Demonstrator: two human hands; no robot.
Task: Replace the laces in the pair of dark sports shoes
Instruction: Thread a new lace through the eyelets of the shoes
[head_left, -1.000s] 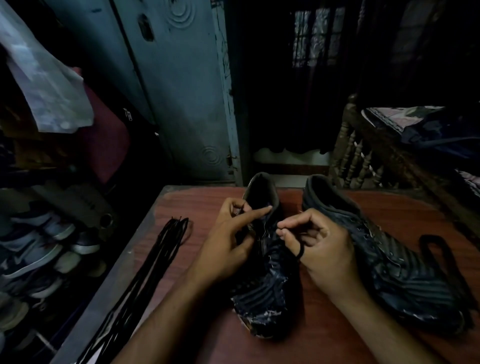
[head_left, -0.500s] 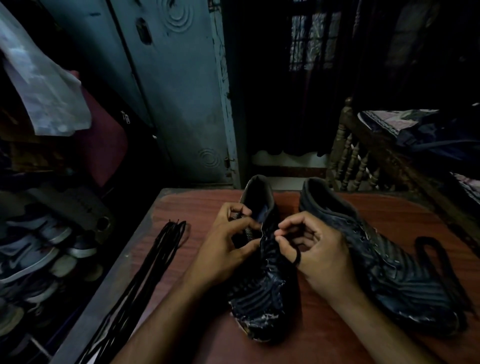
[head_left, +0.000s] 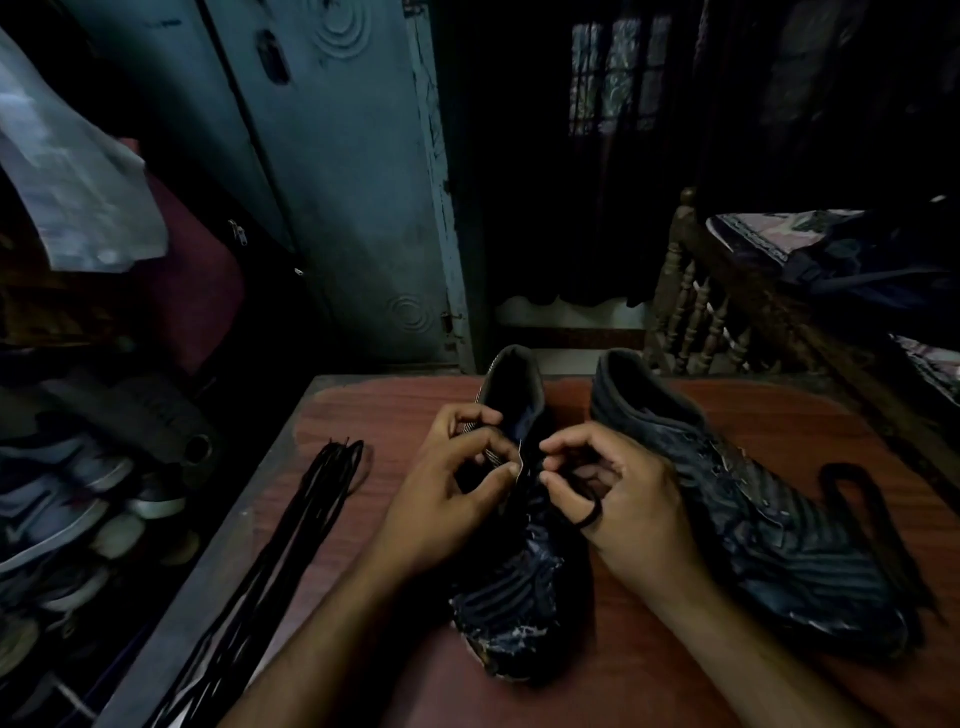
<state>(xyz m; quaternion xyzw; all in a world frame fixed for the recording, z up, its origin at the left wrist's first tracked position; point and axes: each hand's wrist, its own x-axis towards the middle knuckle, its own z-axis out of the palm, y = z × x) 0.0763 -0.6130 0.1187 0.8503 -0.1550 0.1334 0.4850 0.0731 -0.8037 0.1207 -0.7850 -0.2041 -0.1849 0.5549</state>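
Observation:
Two dark striped sports shoes stand on a reddish-brown table (head_left: 649, 670), toes toward me. On the left shoe (head_left: 511, 597), my left hand (head_left: 452, 499) pinches its upper edge near the top eyelets, fingers curled. My right hand (head_left: 623, 499) pinches a black lace (head_left: 589, 517) at the same spot; a loop of that lace shows under its fingers. The right shoe (head_left: 769, 519) lies untouched beside it. A bundle of long black laces (head_left: 291, 545) lies along the table's left edge. Another black lace (head_left: 878, 514) loops at the far right.
Left of the table, several other shoes (head_left: 67, 499) are stacked on a low rack. Behind stands a blue-grey metal cupboard (head_left: 332, 171). A wooden bed frame with turned spindles (head_left: 696, 312) and bedding sits at the back right. The room is dim.
My left index finger, stretched out a second ago, has curled in to pinch the shoe's edge. Both hands have drawn closer together over the top eyelets.

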